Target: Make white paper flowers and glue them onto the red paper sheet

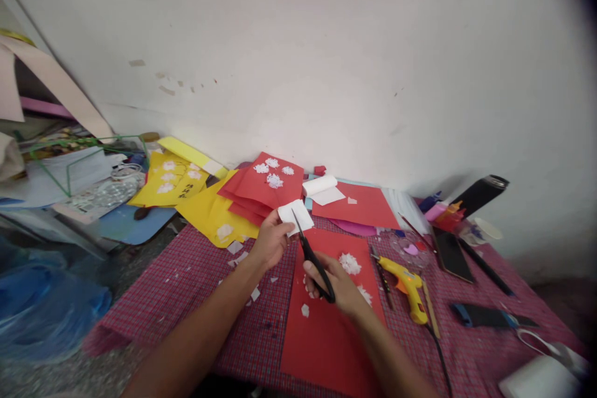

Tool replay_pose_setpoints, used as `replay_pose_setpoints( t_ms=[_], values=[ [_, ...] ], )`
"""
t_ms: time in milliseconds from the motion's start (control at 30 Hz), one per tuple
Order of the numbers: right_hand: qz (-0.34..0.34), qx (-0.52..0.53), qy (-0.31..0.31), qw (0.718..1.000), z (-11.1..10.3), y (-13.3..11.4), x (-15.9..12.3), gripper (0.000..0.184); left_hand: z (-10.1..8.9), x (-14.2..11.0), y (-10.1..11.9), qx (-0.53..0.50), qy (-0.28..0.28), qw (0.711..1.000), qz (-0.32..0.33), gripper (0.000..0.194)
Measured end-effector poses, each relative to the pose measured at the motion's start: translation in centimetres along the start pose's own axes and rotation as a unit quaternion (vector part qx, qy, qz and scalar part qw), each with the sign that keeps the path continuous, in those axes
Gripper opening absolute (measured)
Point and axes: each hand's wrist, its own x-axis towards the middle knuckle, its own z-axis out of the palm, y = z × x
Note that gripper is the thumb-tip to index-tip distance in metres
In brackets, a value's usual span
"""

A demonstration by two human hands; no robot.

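Observation:
My left hand (272,239) pinches the left side of a small piece of white paper (303,216), held up above the table. In my right hand (336,283) is a pair of black-handled scissors (311,256), its blades reaching up to the paper and overlapping it. Below my right hand lies a red paper sheet (321,348). White ruffled paper flowers (349,263) rest on that sheet beside my right wrist, and a small white scrap (305,310) sits to the left of them.
A yellow glue gun (408,286) lies at the right, its cord running forward. Behind are red cards with white flowers (273,180), yellow cards (175,180) and a white paper roll (321,185). A black cylinder (485,194) and phone (452,255) are far right.

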Motion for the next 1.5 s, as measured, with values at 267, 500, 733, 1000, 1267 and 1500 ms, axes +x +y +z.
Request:
replay_pose_setpoints(
  t_ms=[267,500,733,1000,1267,1500],
  values=[
    [-0.002,-0.002,0.008,1.0,0.11,0.12,0.29,0.039,0.09,0.03,0.02,-0.002,0.012,1.0,0.001,0.046],
    [-0.01,-0.003,0.011,1.0,0.21,0.63,0.32,0.039,0.21,0.02,0.14,0.004,0.014,1.0,0.003,0.045],
    [-0.015,-0.013,0.01,1.0,0.2,0.67,0.23,0.038,0.02,0.13,0.08,0.0,0.013,1.0,0.002,0.047],
    [-0.003,-0.013,0.014,1.0,0.34,0.01,0.18,0.039,0.24,-0.06,0.14,0.013,-0.003,1.0,-0.003,0.046],
    [0.002,-0.016,0.019,1.0,0.39,0.2,0.33,0.039,-0.03,-0.19,0.03,0.042,-0.024,0.998,-0.028,0.045],
    [-0.011,-0.011,0.022,1.0,0.35,0.64,0.38,0.039,-0.35,-0.17,-0.37,0.046,-0.045,0.998,-0.023,0.043]
  ],
)
